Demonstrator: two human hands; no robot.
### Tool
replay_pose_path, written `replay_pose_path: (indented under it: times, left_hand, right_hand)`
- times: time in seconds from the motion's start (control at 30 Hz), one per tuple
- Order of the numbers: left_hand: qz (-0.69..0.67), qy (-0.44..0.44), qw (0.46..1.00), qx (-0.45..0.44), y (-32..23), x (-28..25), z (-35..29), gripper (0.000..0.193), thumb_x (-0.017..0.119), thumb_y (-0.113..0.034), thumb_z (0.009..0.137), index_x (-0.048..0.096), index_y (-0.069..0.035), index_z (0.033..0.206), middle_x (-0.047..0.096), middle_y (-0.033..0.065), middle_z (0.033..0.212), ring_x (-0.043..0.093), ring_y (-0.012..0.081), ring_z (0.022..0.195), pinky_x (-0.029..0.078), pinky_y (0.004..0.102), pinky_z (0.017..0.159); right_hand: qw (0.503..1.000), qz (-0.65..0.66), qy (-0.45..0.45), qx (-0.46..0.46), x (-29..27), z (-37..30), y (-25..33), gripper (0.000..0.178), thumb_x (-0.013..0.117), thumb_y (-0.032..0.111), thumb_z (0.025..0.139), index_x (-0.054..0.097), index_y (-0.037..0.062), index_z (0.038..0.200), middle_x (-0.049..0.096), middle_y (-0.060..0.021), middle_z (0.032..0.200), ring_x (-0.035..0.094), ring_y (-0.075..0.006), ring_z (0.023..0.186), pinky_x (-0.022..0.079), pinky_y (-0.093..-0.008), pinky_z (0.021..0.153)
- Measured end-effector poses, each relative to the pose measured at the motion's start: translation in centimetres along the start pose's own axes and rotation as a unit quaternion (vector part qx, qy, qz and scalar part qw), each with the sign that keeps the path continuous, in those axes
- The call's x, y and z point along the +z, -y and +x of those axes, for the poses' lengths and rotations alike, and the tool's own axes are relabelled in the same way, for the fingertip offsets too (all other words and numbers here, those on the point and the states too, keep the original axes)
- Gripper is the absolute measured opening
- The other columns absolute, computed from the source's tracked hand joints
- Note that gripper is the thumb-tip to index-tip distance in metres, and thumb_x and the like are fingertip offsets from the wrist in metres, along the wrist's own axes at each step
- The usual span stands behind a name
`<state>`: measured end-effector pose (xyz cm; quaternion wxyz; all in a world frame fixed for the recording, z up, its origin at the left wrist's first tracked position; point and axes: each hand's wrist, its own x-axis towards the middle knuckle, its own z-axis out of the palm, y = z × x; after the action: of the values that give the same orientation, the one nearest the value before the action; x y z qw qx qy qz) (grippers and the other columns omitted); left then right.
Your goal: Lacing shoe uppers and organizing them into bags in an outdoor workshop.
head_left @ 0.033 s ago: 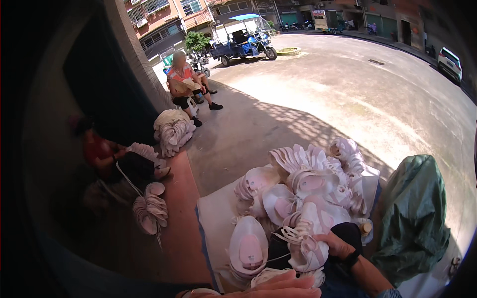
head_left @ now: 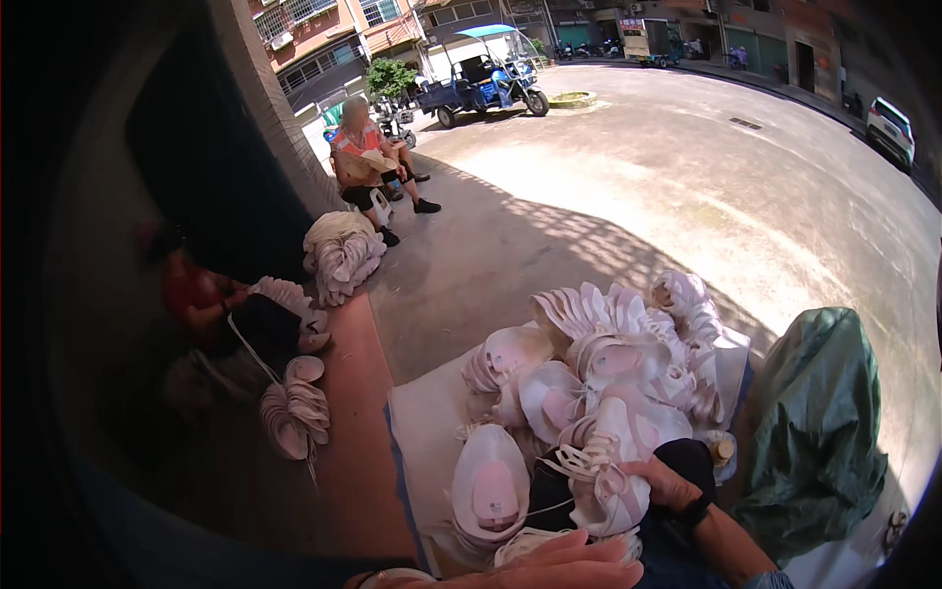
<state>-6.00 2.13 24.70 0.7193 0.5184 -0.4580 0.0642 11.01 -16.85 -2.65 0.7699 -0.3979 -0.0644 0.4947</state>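
Note:
My right hand (head_left: 669,485), with a black band on its wrist, grips a white laced shoe upper (head_left: 610,483) at the near edge of a pile. The pile of white and pink shoe uppers (head_left: 608,358) lies on a white sheet (head_left: 424,432). One upper with a pink insole (head_left: 489,486) lies flat to the left of the held one. My left hand (head_left: 554,567) comes in at the bottom edge, fingers stretched flat over another white piece (head_left: 530,542). The frame edge cuts the hand off, so its grip is hidden.
A green bag (head_left: 819,432) slumps to the right of the pile. In the shade on the left a person in red (head_left: 196,294) sits among stacked uppers (head_left: 294,407). Farther back a seated person (head_left: 363,162), a bundle (head_left: 339,250), a blue three-wheeler (head_left: 481,83) and a white car (head_left: 891,128).

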Motion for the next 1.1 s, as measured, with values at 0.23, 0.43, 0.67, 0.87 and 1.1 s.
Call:
replay_pose_path:
  times: [0.23,0.43,0.67,0.87,1.1]
  left_hand:
    - [-0.095,0.014,0.995,0.016,0.9,0.2,0.6,0.126,0.028,-0.089,0.072,0.031,0.020,0.134,0.029,0.0421,0.139,0.017,0.0485,0.138,0.002,0.0594,0.107]
    - [-0.127,0.048,0.987,0.088,2.3,1.6,-0.2,0.133,0.036,-0.094,0.062,0.037,0.018,0.132,0.030,0.0431,0.138,0.018,0.0538,0.136,-0.005,0.0644,0.103]
    - [-0.164,0.005,0.985,0.059,0.7,2.1,-1.8,0.127,0.042,-0.092,0.062,0.043,0.015,0.131,0.033,0.0426,0.136,0.018,0.0568,0.134,-0.009,0.0698,0.098]
    - [-0.102,0.032,0.991,0.077,-0.2,1.4,-1.7,0.126,0.047,-0.091,0.060,0.042,0.014,0.131,0.035,0.0413,0.136,0.019,0.0549,0.135,-0.010,0.0649,0.102]
    - [-0.075,0.070,0.993,0.052,-0.8,0.8,-2.0,0.127,0.047,-0.091,0.061,0.040,0.014,0.132,0.037,0.0412,0.134,0.024,0.0537,0.134,-0.009,0.0617,0.105]
  right_hand:
    - [0.998,-0.057,0.013,0.021,-0.6,-0.1,0.1,0.044,0.060,0.012,0.088,0.049,-0.0002,0.129,0.061,-0.0124,0.119,0.061,-0.0227,0.106,0.049,-0.0357,0.094]
    - [0.999,0.003,-0.018,0.037,1.2,-0.5,0.5,0.039,0.056,0.013,0.089,0.052,-0.0019,0.125,0.063,-0.0131,0.113,0.063,-0.0225,0.101,0.050,-0.0358,0.091]
    - [0.999,-0.009,-0.030,0.030,1.1,-0.6,0.5,0.032,0.054,0.015,0.091,0.058,-0.0027,0.117,0.066,-0.0105,0.106,0.064,-0.0190,0.095,0.051,-0.0319,0.088]
    - [0.999,-0.030,-0.028,0.024,2.3,-0.8,0.9,0.030,0.054,0.017,0.091,0.060,-0.0016,0.114,0.066,-0.0088,0.106,0.063,-0.0165,0.095,0.050,-0.0309,0.088]
    - [0.999,0.004,-0.007,0.037,2.9,-1.1,1.4,0.027,0.060,0.013,0.088,0.062,0.0022,0.113,0.065,-0.0059,0.110,0.061,-0.0157,0.101,0.046,-0.0295,0.093]
